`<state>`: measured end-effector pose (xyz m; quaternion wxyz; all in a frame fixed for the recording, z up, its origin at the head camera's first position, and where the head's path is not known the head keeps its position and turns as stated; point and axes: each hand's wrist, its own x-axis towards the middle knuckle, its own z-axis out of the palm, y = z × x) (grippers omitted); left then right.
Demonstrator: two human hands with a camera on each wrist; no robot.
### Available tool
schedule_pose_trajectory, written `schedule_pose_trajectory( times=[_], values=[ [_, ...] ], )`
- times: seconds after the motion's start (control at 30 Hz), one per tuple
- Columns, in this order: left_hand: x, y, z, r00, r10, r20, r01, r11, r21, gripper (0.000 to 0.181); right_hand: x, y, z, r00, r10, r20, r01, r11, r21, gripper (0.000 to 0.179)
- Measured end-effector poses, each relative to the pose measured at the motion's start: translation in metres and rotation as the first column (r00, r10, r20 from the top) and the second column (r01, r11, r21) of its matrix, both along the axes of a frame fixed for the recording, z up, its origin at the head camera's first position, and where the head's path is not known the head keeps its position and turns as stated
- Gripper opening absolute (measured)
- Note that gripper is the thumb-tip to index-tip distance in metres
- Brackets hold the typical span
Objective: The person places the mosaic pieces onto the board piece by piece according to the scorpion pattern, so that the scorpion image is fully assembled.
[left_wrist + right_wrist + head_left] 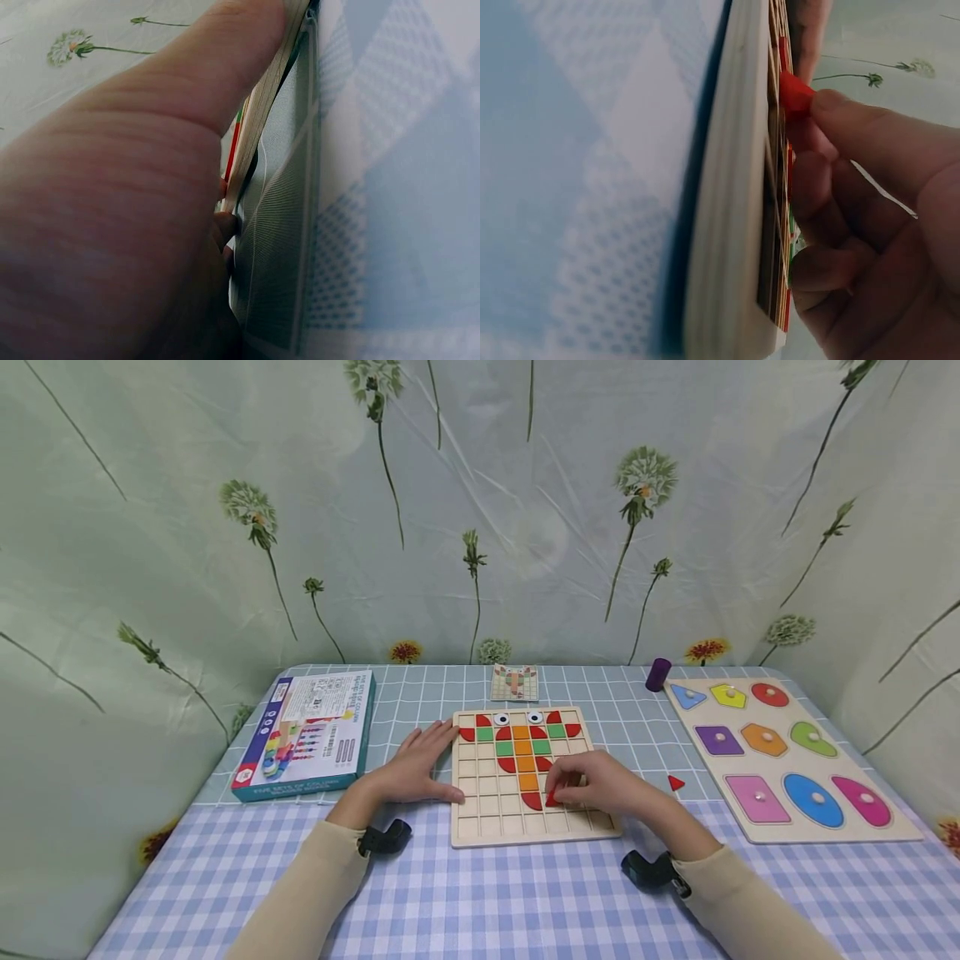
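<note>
A wooden grid board (480,831) carries red, green and orange tiles in a pattern, with two round eye tiles near its top. My right hand (600,779) pinches a small red tile (796,95) between thumb and finger, low over the board beside the bottom of the orange column. In the head view that tile is mostly covered by the fingers. My left hand (418,767) lies spread along the board's left edge. Its thumb (232,52) touches the edge in the left wrist view. On the cloth right of the board lies a red triangle tile (676,782).
Behind the board stands a small pattern card (514,683). To the left lies a boxed set (307,731). A shape-puzzle board (735,693) with knobbed pieces occupies the right side, near a purple cylinder (658,675).
</note>
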<state>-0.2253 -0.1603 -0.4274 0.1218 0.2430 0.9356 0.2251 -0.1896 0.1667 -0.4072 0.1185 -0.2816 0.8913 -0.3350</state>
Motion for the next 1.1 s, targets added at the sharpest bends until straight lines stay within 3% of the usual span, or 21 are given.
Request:
schedule_pose_trajectory(
  times=[0.17,0.37,0.53,0.7,1.1],
  values=[
    [0.0,-0.0001,0.0,1.0,0.002,-0.002,-0.002,1.0,-0.001,0.115,-0.0008,-0.0001,-0.0032,1.0,0.018,-0.002,-0.018,1.0,0.017,0.002],
    [-0.0005,-0.0001,0.0,1.0,-0.007,-0.006,0.007,1.0,-0.001,0.115,-0.0007,0.0,-0.0044,0.999,0.023,-0.023,-0.023,1.0,0.018,0.011],
    [-0.0007,-0.0005,-0.0005,1.0,-0.002,0.003,0.002,1.0,-0.009,0.117,-0.0005,-0.0018,-0.004,0.999,0.025,-0.032,-0.024,0.999,0.023,0.001],
    [-0.001,-0.0005,-0.0019,1.0,0.001,0.008,-0.001,1.0,-0.009,0.116,0.0003,-0.0035,-0.004,0.998,0.039,-0.042,-0.038,0.999,0.031,0.008],
    [0.0002,-0.0003,-0.0011,1.0,0.006,0.007,-0.006,1.0,-0.005,0.117,0.0001,-0.0011,-0.0032,1.0,-0.008,-0.018,0.008,0.999,0.041,0.012]
  ],
)
